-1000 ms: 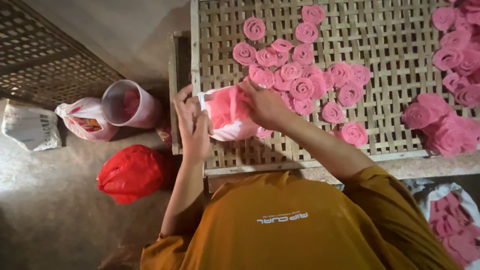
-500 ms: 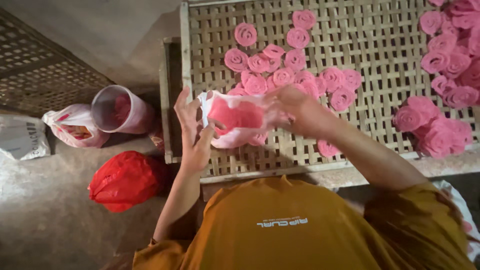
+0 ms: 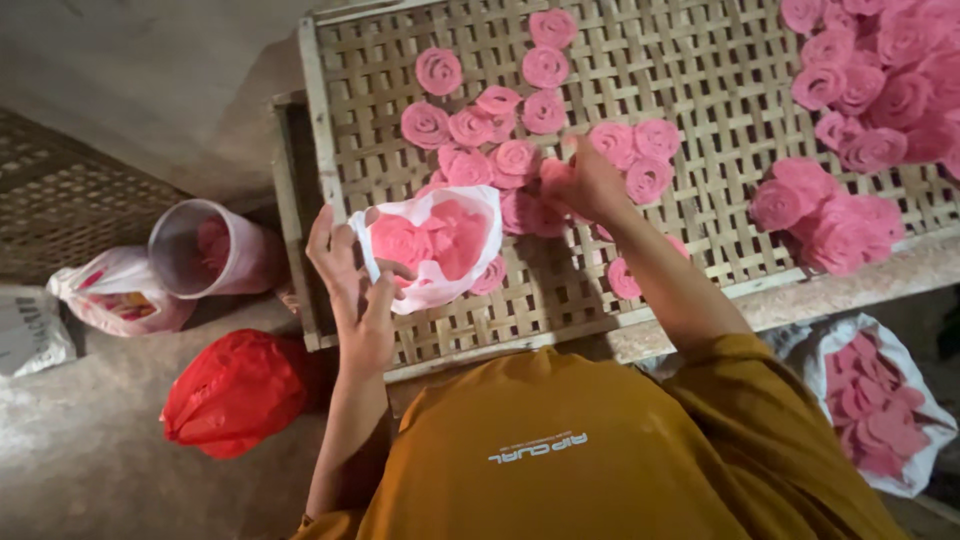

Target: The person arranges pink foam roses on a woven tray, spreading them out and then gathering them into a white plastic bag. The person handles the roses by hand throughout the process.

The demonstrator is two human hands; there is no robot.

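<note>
My left hand (image 3: pixel 350 285) holds up a white plastic bag (image 3: pixel 440 245) by its rim, mouth open, with several pink spiral discs inside. It hangs over the near left part of a woven bamboo tray (image 3: pixel 700 90). My right hand (image 3: pixel 592 182) reaches forward onto a loose cluster of pink spiral discs (image 3: pixel 500 150) lying on the tray, fingers curled around one disc at the cluster's edge. More pink discs (image 3: pixel 625 278) lie beside my right forearm.
Heaps of pink discs (image 3: pixel 845 215) fill the tray's right side. Left of the tray stand a clear plastic container (image 3: pixel 205 250), a white printed bag (image 3: pixel 115 295) and a red plastic bag (image 3: pixel 235 390). An open white bag of pink pieces (image 3: pixel 880 400) sits at lower right.
My right hand has left the bag's mouth and moved forward and right onto the discs on the tray. The left hand still holds the bag, now lower and more open.
</note>
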